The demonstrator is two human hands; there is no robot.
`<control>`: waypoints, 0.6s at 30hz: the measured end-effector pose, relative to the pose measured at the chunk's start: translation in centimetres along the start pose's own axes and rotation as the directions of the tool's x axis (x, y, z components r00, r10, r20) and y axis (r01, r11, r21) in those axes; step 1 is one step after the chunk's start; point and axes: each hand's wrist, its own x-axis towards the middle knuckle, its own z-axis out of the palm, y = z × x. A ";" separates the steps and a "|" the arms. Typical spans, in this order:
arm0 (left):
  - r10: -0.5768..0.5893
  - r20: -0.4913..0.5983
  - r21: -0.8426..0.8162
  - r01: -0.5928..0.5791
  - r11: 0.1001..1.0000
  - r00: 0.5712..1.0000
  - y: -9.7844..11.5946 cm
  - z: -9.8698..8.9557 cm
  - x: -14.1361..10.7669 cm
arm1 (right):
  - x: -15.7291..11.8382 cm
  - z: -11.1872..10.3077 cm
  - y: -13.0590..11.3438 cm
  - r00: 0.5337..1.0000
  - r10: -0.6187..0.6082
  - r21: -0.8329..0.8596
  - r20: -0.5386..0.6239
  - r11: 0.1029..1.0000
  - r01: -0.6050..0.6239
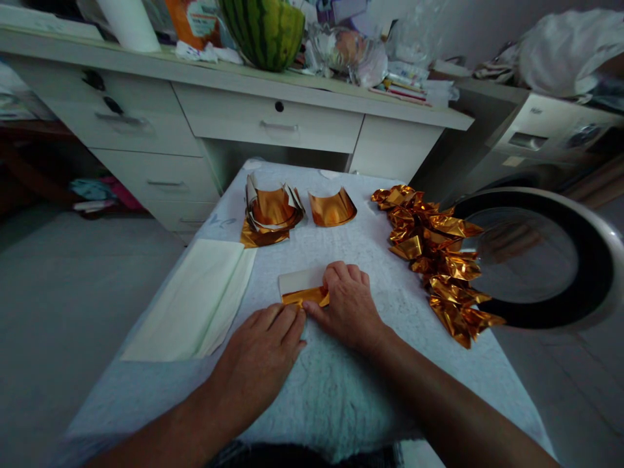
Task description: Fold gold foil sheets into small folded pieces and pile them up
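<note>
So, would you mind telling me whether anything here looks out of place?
The round door of the washing machine stands open beside the covered table, showing right behind the folded gold pieces. It looks odd, open so close to them; whether they touch is unclear.

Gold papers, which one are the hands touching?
The flat, part-white, part-gold piece, pressed by the fingers of the left hand and right hand. The single curled sheet, curled stack and crumpled pieces lie untouched.
</note>
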 end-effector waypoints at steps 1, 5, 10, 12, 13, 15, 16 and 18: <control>-0.003 -0.012 0.002 0.003 1.000 1.000 0.0 -0.1 0.0 | 0.0 0.0 0.0 1.000 -0.003 0.001 0.002 1.000 0.003; -0.017 -0.035 0.012 0.017 1.000 0.999 0.0 -0.7 0.0 | 0.0 -0.1 0.4 1.000 -0.013 0.034 0.013 0.999 0.013; -0.003 -0.079 -0.002 0.003 1.000 0.997 -0.5 -0.4 -0.3 | -0.1 -0.4 1.5 0.997 -0.063 0.117 0.042 0.992 0.057; 0.024 -0.134 -0.003 -0.024 1.000 0.991 -0.8 0.3 -0.5 | -0.2 -0.6 2.0 0.995 -0.088 0.153 0.056 0.985 0.078; 0.034 -0.169 -0.022 -0.039 0.999 0.985 -0.9 0.7 -0.6 | -0.2 -0.7 2.1 0.993 -0.098 0.171 0.064 0.981 0.086; 0.054 -0.155 -0.053 -0.063 0.997 0.986 -1.2 1.4 -0.8 | -0.1 -0.8 2.5 0.990 -0.116 0.201 0.079 0.975 0.098; 0.064 -0.148 -0.053 -0.072 0.996 0.987 -1.3 1.7 -0.8 | -0.1 -0.9 2.7 0.989 -0.123 0.213 0.086 0.972 0.103; 0.083 -0.131 -0.041 -0.089 0.995 0.988 -1.3 1.9 -0.8 | 0.0 -1.0 3.0 0.985 -0.139 0.235 0.102 0.966 0.112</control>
